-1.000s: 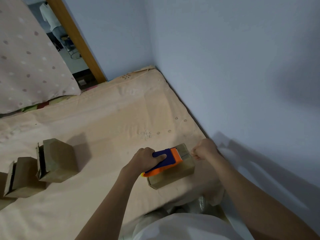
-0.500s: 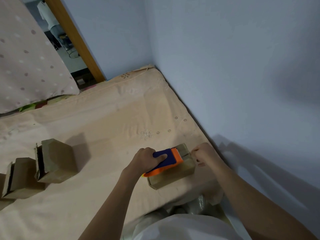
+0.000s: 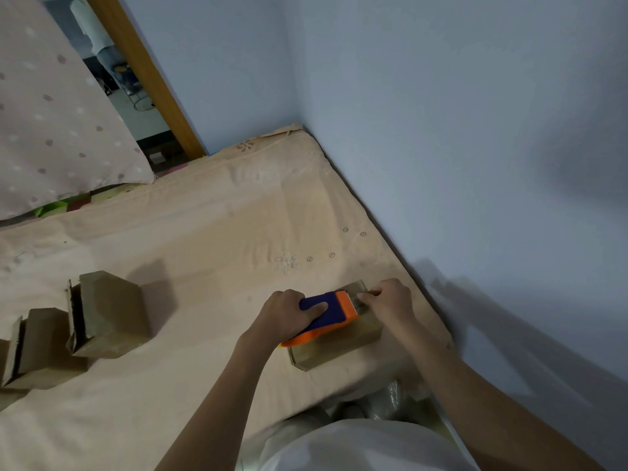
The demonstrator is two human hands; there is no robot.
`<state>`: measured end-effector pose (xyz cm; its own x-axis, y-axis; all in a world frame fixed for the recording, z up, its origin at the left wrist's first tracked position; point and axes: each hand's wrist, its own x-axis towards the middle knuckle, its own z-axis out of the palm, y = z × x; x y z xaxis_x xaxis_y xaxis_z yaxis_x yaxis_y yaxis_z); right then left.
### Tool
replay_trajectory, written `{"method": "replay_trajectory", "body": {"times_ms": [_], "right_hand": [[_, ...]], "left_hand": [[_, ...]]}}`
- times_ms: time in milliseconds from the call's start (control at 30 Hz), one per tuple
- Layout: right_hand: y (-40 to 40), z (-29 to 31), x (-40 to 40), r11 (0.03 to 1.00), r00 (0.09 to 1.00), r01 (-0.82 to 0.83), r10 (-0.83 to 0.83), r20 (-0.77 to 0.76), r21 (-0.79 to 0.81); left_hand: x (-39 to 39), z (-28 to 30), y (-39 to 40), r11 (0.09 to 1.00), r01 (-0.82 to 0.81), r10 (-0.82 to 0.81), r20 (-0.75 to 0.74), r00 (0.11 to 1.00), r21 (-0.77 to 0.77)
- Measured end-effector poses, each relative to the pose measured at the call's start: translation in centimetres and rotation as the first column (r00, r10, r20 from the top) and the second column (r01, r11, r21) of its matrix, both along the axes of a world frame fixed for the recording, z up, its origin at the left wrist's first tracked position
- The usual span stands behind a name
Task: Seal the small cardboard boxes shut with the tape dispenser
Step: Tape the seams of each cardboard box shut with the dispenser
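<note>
A small cardboard box (image 3: 334,346) lies on the beige mattress (image 3: 210,239) near its right edge. On top of it sits a blue and orange tape dispenser (image 3: 331,312), which my left hand (image 3: 283,316) grips by the blue handle. My right hand (image 3: 387,302) rests on the box's far end just beyond the dispenser's orange blade, fingers curled and pinching at the tape there. Two more cardboard boxes (image 3: 107,314) (image 3: 37,346) stand at the left with their flaps ajar.
A blue wall (image 3: 441,130) runs close along the mattress's right side. A dotted pillow (image 3: 51,130) lies at the back left, with a wooden door frame (image 3: 146,76) behind it. Crinkled plastic (image 3: 387,401) shows at the mattress's near edge.
My right hand has moved left from the box's far corner onto the box's top, close to the dispenser's blade. The left hand and the dispenser stay nearly in place.
</note>
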<state>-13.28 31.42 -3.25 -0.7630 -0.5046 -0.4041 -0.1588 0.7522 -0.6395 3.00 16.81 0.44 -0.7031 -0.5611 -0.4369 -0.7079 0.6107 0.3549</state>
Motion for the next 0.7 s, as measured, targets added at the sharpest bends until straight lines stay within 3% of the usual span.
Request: {"method": "replay_trajectory", "body": {"times_ms": [300,700], "right_hand": [[0.2,-0.5,-0.5,0.997,0.996,0.063,-0.065,0.063,0.037],[0.3,-0.3,-0.4,0.998,1.0,0.015,-0.015,-0.001,0.057]], "left_hand": [[-0.3,0.2,-0.1,1.0,0.0,0.0,0.013,1.0,0.031],[0.2,1.1,-1.4,0.998,0.059,-0.061,0.091,0.994,0.024]]}}
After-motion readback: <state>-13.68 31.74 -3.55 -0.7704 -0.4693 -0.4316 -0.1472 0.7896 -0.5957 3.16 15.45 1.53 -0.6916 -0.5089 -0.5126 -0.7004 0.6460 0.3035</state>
